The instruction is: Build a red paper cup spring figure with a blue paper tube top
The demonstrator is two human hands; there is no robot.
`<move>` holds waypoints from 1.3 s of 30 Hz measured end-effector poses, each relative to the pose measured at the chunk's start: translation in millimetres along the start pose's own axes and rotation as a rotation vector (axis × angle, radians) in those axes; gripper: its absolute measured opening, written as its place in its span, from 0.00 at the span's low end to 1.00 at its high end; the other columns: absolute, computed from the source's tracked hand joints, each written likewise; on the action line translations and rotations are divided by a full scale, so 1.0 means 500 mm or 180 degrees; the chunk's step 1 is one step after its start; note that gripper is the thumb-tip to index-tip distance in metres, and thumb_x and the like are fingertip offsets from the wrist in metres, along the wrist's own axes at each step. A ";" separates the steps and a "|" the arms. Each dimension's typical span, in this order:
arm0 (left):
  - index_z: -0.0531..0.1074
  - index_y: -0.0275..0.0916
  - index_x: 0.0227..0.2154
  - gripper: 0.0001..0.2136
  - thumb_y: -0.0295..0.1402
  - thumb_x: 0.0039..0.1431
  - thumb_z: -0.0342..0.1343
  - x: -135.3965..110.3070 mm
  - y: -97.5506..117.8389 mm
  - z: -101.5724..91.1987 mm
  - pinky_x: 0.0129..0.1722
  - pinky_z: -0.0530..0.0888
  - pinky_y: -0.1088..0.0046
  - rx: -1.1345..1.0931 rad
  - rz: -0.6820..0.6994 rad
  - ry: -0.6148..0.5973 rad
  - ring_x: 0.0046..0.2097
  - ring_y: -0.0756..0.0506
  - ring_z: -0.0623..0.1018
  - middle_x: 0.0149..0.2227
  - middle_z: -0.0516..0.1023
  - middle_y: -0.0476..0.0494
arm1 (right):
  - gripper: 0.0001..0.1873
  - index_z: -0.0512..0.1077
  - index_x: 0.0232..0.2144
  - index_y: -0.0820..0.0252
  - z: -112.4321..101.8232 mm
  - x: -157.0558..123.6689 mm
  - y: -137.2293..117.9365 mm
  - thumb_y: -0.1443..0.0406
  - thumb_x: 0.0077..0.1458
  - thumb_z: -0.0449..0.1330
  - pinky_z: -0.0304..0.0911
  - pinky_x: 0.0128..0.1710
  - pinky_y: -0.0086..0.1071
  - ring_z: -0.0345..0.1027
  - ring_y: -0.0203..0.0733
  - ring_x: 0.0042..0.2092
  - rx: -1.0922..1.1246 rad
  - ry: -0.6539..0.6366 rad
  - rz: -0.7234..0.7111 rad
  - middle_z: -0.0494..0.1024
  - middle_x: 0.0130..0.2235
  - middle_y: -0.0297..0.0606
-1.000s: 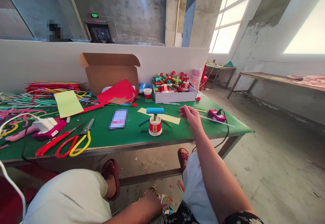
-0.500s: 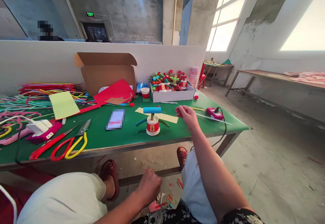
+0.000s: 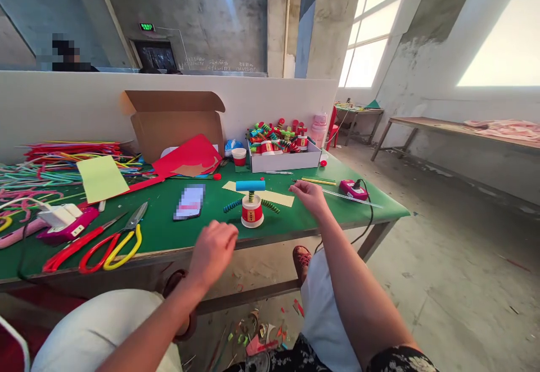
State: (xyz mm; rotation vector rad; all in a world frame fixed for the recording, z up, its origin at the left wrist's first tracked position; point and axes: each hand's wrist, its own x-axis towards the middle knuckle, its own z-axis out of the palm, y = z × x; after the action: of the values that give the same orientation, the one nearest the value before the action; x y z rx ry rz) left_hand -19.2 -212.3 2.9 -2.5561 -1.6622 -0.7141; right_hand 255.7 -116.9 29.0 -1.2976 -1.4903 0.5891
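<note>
My left hand (image 3: 213, 251) is raised in front of the table's near edge, its fingers curled; whether it holds anything is hidden. My right hand (image 3: 309, 196) rests over the green table (image 3: 295, 223), fingers pinched, to the right of a small paper-cup figure (image 3: 252, 209). That figure is a red and white cup with a coiled spring neck, a blue roll on top and spiral pipe-cleaner arms. It stands on a strip of pale yellow paper (image 3: 278, 197). A phone (image 3: 189, 202) lies left of the figure.
Red and yellow scissors (image 3: 110, 242) and a pink glue gun (image 3: 63, 224) lie at the left. Pipe cleaners (image 3: 50, 164), an open cardboard box (image 3: 177, 121) and a white box of finished figures (image 3: 282, 147) stand behind. Another glue gun (image 3: 353, 189) lies at the right. Scraps litter the floor.
My left hand has come up from the floor scraps between my knees to the table's near edge. My right hand has stayed by the figure.
</note>
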 end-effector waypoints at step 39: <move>0.73 0.44 0.49 0.30 0.46 0.41 0.67 0.195 -0.026 0.017 0.55 0.68 0.62 -0.0921 -0.0714 -0.0266 0.54 0.34 0.74 0.51 0.78 0.41 | 0.20 0.80 0.35 0.61 0.068 0.041 0.028 0.59 0.35 0.71 0.54 0.24 0.24 0.61 0.30 0.26 0.1106 -0.2472 0.0718 0.79 0.31 0.34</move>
State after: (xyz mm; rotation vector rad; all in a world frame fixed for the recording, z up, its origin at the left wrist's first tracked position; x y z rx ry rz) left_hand 4.9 -120.1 28.8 -2.6412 -2.0343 -0.9368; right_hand 232.9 -85.4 12.6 -1.0042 -1.7395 1.5561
